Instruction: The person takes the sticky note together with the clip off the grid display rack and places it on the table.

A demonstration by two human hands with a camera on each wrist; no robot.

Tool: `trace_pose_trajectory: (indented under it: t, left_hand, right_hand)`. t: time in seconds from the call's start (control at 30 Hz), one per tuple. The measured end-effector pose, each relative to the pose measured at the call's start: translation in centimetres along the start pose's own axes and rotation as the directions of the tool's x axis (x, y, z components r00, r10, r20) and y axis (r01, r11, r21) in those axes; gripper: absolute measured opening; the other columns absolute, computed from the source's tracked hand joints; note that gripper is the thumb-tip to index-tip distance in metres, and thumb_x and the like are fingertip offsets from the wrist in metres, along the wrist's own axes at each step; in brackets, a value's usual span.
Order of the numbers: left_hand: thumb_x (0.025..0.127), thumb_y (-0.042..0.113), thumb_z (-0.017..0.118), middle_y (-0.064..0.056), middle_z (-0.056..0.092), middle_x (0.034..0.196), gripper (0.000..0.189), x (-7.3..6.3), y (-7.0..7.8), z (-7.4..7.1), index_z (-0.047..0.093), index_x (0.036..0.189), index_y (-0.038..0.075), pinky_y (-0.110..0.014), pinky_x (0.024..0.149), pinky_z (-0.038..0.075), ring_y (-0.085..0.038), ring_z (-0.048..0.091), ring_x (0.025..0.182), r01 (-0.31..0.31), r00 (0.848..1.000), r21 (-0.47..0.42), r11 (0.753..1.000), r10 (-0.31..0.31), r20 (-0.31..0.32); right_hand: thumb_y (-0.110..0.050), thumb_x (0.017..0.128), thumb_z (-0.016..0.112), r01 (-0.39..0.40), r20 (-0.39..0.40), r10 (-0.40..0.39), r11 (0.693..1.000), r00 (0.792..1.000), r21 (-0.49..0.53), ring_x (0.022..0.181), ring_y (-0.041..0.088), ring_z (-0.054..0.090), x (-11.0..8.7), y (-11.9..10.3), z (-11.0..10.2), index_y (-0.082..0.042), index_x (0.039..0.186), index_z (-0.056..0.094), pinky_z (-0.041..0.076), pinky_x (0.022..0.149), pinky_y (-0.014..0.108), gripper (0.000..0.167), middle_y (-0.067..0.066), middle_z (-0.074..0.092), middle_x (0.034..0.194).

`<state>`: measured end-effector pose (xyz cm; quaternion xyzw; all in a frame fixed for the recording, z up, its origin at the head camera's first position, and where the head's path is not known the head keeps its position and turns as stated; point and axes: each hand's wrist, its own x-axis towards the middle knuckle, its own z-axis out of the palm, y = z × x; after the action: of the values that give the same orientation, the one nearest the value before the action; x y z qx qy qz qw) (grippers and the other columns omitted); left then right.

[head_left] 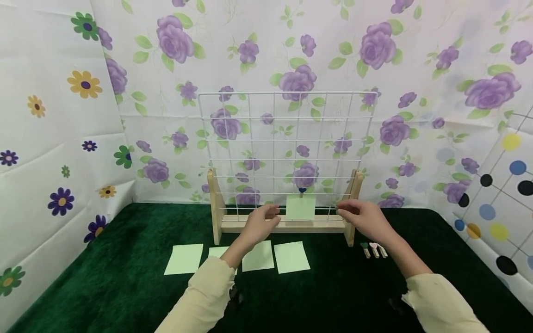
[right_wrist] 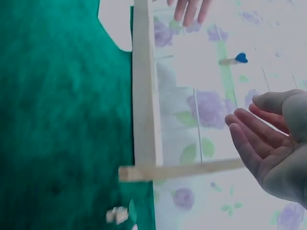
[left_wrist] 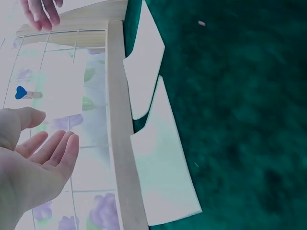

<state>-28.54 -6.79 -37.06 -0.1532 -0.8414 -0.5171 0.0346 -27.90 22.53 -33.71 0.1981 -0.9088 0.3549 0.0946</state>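
Observation:
A pale green paper square (head_left: 300, 208) hangs on the white wire grid (head_left: 285, 118), held by a small wooden clip (head_left: 302, 190) with a dark blue heart. My left hand (head_left: 261, 224) hovers just left of that paper, fingers bent loosely and nothing in them. On the other side, my right hand (head_left: 364, 217) stands in front of the grid's wooden stand (head_left: 351, 199), also with nothing held. Both wrist views show relaxed, parted fingers, the left hand (left_wrist: 41, 160) and right hand (right_wrist: 273, 139) facing the grid.
Several more pale green paper squares (head_left: 292, 257) lie on the dark green cloth (head_left: 125, 259) before the stand, one partly hidden by my left arm. Three small heart clips (head_left: 374, 250) lie right of the stand. Flowered cloth (head_left: 266, 55) hangs behind the grid.

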Motion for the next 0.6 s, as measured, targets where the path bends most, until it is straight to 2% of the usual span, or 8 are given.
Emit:
trace_pose_trajectory:
  t: [0.1, 0.4, 0.6]
  left_hand:
    - [0.097, 0.009, 0.056, -0.018, 0.059, 0.126, 0.037, 0.4, 0.4, 0.2, 0.053, 0.132, -0.004, -0.043, 0.091, 0.049, -0.033, 0.055, 0.117, 0.019, 1.000, -0.031, 0.999, -0.020, -0.014]
    - [0.097, 0.012, 0.054, -0.016, 0.061, 0.122, 0.036, 1.8, 0.7, 1.3, 0.055, 0.129, -0.004, -0.041, 0.091, 0.048, -0.031, 0.056, 0.115, 0.079, 0.993, -0.079, 0.994, -0.085, -0.080]
    - [0.097, 0.009, 0.055, -0.015, 0.063, 0.119, 0.032, 2.5, 0.9, 1.7, 0.057, 0.126, -0.003, -0.040, 0.090, 0.049, -0.030, 0.058, 0.112, 0.109, 0.985, -0.073, 0.991, -0.117, -0.123]
  right_hand:
    - [-0.018, 0.098, 0.059, -0.001, -0.004, 0.001, 0.999, 1.000, 0.051, 0.094, 0.028, 0.065, 0.8, -0.8, 0.5, 0.001, 0.119, 0.065, 0.054, 0.076, 0.040, 0.029, 0.016, 0.067, 0.110]
    - [-0.017, 0.098, 0.059, 0.013, -0.035, -0.009, 0.993, 0.999, 0.116, 0.103, 0.029, 0.063, 3.2, -3.0, 1.6, 0.001, 0.120, 0.065, 0.052, 0.084, 0.044, 0.029, 0.015, 0.067, 0.115]
    - [-0.018, 0.098, 0.058, -0.005, -0.037, 0.009, 0.995, 0.999, 0.095, 0.110, 0.030, 0.061, 4.9, -4.7, 2.1, -0.002, 0.124, 0.063, 0.050, 0.089, 0.044, 0.031, 0.014, 0.065, 0.120]
